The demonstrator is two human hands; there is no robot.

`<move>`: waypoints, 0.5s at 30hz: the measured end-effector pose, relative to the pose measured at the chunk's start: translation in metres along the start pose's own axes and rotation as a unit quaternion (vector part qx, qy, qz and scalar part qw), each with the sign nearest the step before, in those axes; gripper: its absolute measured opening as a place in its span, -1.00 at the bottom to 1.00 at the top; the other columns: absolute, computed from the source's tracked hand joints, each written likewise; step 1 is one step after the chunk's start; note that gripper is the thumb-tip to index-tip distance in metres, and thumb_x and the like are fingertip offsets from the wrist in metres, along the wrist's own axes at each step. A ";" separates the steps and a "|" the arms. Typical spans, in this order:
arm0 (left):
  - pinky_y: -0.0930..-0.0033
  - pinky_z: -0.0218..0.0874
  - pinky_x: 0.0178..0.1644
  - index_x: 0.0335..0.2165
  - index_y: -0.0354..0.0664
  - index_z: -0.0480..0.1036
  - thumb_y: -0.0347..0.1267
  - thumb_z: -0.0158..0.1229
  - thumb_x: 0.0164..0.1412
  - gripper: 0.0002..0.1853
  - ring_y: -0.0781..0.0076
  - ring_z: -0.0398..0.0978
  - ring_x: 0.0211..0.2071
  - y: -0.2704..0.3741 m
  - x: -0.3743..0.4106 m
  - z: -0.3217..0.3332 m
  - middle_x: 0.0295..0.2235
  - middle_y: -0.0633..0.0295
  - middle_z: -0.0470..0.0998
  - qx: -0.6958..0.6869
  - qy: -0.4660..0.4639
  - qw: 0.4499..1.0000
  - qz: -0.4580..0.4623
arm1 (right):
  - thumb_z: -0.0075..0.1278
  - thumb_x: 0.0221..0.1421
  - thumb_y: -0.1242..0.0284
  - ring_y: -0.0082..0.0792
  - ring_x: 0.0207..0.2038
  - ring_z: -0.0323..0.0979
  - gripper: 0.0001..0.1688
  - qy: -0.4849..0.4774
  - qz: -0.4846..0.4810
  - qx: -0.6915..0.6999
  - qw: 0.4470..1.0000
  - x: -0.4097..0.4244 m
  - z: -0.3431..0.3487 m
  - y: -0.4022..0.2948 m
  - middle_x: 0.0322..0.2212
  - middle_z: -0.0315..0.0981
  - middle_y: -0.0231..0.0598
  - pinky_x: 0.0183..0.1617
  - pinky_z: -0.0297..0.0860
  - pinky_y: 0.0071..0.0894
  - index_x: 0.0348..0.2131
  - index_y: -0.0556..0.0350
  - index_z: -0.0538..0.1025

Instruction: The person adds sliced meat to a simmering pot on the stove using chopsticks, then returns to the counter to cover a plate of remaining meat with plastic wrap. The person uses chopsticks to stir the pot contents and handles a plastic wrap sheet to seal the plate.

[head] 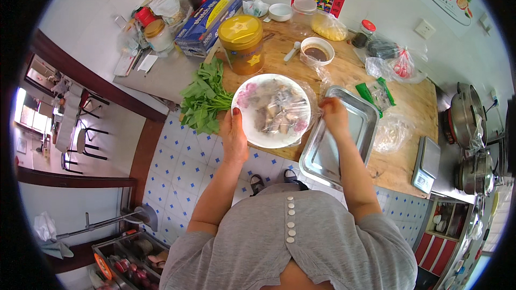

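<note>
My left hand (235,137) grips the left rim of a white plate (244,129) with pink flower marks. On the plate lie cut pieces of food (279,108), perhaps meat or fish, under clear plastic film (300,104). My right hand (334,113) is at the plate's right, over a rectangular metal tray (322,157), its fingers closed on the edge of the film. A twisted length of film rises behind those fingers towards a white bowl of brown sauce (317,51). Leafy greens (205,96) lie left of the plate.
Behind the plate stand a yellow-lidded tub (241,44), a cling film box (207,24) and a white spoon (292,51). To the right are a green packet (375,94), crumpled plastic (393,132), a kitchen scale (426,164) and metal pots (467,117). Greens overhang the table's left edge.
</note>
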State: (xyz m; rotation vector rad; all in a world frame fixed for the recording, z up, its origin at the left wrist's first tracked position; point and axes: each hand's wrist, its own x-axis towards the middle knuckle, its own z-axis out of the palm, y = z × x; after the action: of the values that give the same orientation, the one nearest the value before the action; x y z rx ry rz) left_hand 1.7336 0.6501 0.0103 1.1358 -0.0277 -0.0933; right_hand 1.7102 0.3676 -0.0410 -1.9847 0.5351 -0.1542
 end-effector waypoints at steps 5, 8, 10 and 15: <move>0.45 0.19 -0.02 -0.03 -0.38 0.31 -0.15 -0.13 0.34 -0.52 0.46 0.39 -0.15 -0.017 0.000 -0.004 -0.11 0.15 0.45 0.041 -0.006 0.999 -0.008 | -0.48 0.29 -0.08 -0.31 0.17 0.13 -0.22 -0.115 -0.046 0.290 0.949 -0.029 0.000 -0.098 0.11 0.23 -0.15 0.25 0.02 -0.28 0.13 0.17 0.28; 0.43 0.19 -0.01 -0.03 -0.37 0.30 -0.14 -0.12 0.33 -0.52 0.43 0.39 -0.13 -0.019 -0.002 0.014 -0.10 0.15 0.44 -0.009 0.015 1.000 -0.022 | -0.52 0.29 -0.07 -0.20 0.09 0.26 -0.21 -0.136 0.012 0.420 0.897 -0.028 0.028 -0.089 0.08 0.27 -0.15 0.18 0.17 -0.26 0.17 0.19 0.21; 0.41 0.18 0.01 -0.02 -0.36 0.29 -0.14 -0.13 0.33 -0.52 0.41 0.38 -0.10 -0.025 -0.006 0.019 -0.09 0.14 0.43 -0.035 0.049 0.998 -0.032 | -0.53 0.29 -0.06 -0.18 0.04 0.30 -0.23 -0.124 0.108 0.563 0.810 -0.037 0.035 -0.093 0.04 0.31 -0.13 0.14 0.23 -0.20 0.15 0.16 0.23; 0.38 0.16 0.04 0.00 -0.33 0.28 -0.14 -0.13 0.33 -0.52 0.37 0.34 -0.03 -0.047 -0.003 0.026 -0.06 0.13 0.39 -0.050 0.082 0.994 -0.045 | -0.50 0.27 -0.06 -0.12 0.00 0.33 -0.28 -0.149 0.164 0.695 0.684 -0.038 0.055 -0.059 -0.01 0.35 -0.12 0.09 0.28 -0.14 0.08 0.08 0.30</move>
State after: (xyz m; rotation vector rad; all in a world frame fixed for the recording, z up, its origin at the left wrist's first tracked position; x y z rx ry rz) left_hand 1.7263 0.6068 -0.0213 1.0405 0.1739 -0.0805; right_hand 1.7124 0.4515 -0.0098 -0.3643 0.3365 0.0167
